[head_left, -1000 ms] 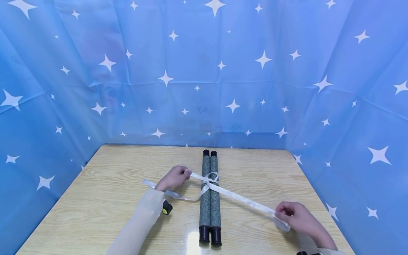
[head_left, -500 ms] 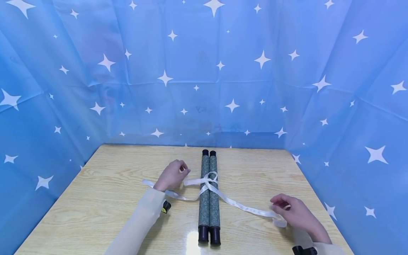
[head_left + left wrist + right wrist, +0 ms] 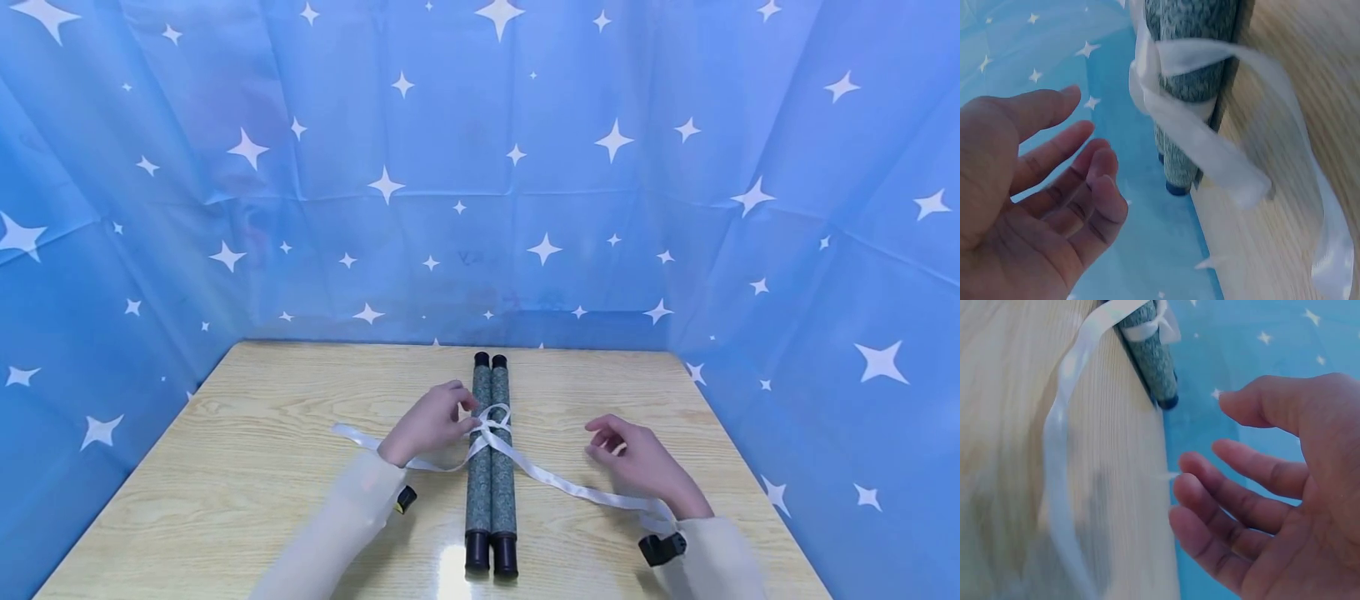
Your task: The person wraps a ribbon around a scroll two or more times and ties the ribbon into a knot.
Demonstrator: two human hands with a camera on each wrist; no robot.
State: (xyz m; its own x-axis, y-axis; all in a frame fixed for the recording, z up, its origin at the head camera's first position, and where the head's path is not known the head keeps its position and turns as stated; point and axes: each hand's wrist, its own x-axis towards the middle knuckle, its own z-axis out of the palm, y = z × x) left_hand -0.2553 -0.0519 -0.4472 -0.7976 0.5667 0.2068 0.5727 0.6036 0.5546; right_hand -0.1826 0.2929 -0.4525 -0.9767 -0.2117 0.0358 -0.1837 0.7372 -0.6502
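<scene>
A scroll [image 3: 503,492] with two patterned grey-green rolls and dark end knobs lies lengthwise on the table. Round its middle runs a white ribbon [image 3: 551,478], knotted on top with a loop standing up. One long tail trails right, another left across the wood. My left hand [image 3: 431,423] hovers by the knot, its thumb and fingertips apart. In the left wrist view a short ribbon end [image 3: 1204,150] hangs beside the rolls, away from those fingers. To the right of the scroll, my right hand [image 3: 637,458] is raised above the ribbon tail, fingers loosely bent around nothing.
The wooden table [image 3: 262,483] reaches back to a blue curtain [image 3: 450,250] with white stars, which also closes off both sides. Small black devices sit at the left wrist [image 3: 406,500] and the right wrist [image 3: 663,549].
Both hands have let go of the ribbon, which now lies slack. My left hand has moved right towards the knot; my right hand has come inward and farther back.
</scene>
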